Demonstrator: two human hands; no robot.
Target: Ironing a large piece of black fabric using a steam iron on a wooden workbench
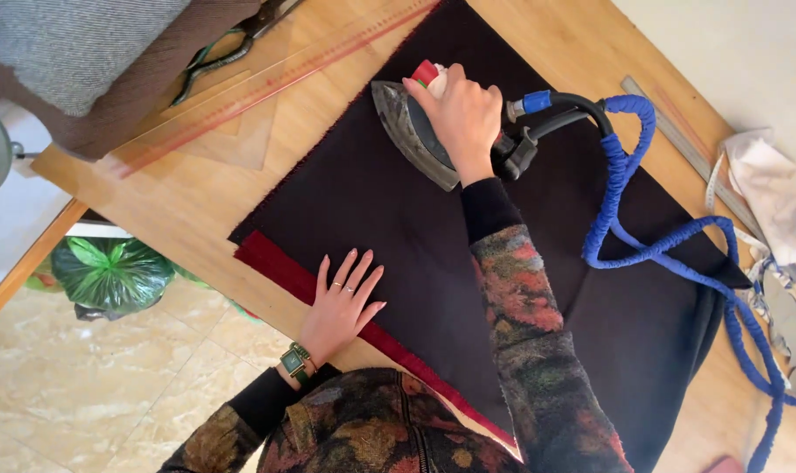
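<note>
A dark, almost black cloth lies spread on a wooden table, with a dark red strip along its near edge. My right hand grips the handle of a grey steam iron that rests on the far part of the cloth. My left hand lies flat with fingers spread on the cloth's near edge, beside the red strip. It wears rings and a green wristwatch. A blue wrapped hose runs from the iron's back off to the right.
A long clear ruler and a clear set square lie at the table's far left, with shears behind them. A metal ruler, tape and light fabric sit at right. A green bag stands on the tiled floor.
</note>
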